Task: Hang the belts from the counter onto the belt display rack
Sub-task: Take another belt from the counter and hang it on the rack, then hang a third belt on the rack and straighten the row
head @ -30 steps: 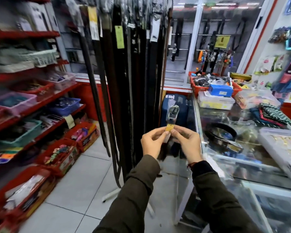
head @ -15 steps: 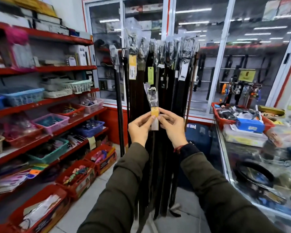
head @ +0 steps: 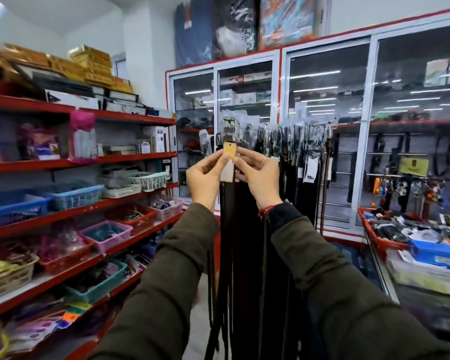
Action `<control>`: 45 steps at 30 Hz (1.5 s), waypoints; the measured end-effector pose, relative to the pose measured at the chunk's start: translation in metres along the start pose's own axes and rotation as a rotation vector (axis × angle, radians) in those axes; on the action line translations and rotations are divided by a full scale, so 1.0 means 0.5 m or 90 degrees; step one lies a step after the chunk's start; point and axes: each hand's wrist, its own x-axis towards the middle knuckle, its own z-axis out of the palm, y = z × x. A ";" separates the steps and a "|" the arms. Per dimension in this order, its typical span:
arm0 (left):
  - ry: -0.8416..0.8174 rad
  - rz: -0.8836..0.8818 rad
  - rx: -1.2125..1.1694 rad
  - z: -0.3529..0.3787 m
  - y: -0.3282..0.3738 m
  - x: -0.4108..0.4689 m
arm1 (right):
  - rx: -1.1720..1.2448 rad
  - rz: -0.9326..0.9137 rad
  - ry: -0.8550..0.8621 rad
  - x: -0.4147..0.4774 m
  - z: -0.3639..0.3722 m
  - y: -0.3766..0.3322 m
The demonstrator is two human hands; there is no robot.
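I hold a dark belt (head: 227,229) upright in front of me, its metal buckle (head: 229,127) in a clear wrapper at the top and a yellow tag (head: 230,153) below it. My left hand (head: 205,178) and my right hand (head: 260,180) pinch the belt just under the buckle, one on each side. The strap hangs straight down between my sleeves. Right behind it stands the belt display rack (head: 296,131), crowded with several dark belts in plastic-wrapped buckles. The buckle I hold is level with the rack's top.
Red shelves (head: 83,162) with baskets of small goods run along the left. Glass-door cabinets (head: 322,126) fill the back wall. The glass counter (head: 390,281) at the right carries a red tray (head: 385,242) and a blue box (head: 437,253). Tiled floor lies below.
Both hands have raised the belt from waist height to the level of the rack's top. My view has tilted up, so the counter has slid to the lower right.
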 end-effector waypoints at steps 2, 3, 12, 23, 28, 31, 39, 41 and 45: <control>0.003 -0.015 0.009 0.008 0.010 0.034 | -0.003 0.000 0.005 0.028 0.010 -0.015; 0.000 -0.027 0.011 0.011 0.012 0.046 | -0.008 0.005 0.009 0.038 0.013 -0.020; -0.050 -0.139 -0.007 0.000 -0.013 0.066 | -0.042 0.063 0.026 0.058 0.012 0.007; -0.089 0.212 0.502 0.036 -0.113 -0.012 | -0.410 -0.155 0.085 0.009 -0.063 0.113; -0.142 0.342 0.664 0.045 -0.196 -0.104 | -0.557 -0.190 0.094 -0.070 -0.155 0.178; -0.210 0.323 0.654 0.055 -0.246 -0.168 | -0.658 -0.187 0.116 -0.122 -0.222 0.213; -0.376 0.236 0.597 0.123 -0.381 -0.362 | -0.802 -0.011 0.185 -0.292 -0.426 0.280; -0.405 0.209 0.582 0.154 -0.413 -0.413 | -0.825 0.026 0.214 -0.336 -0.484 0.287; -0.494 0.162 0.561 0.226 -0.471 -0.531 | -0.843 0.151 0.299 -0.432 -0.610 0.283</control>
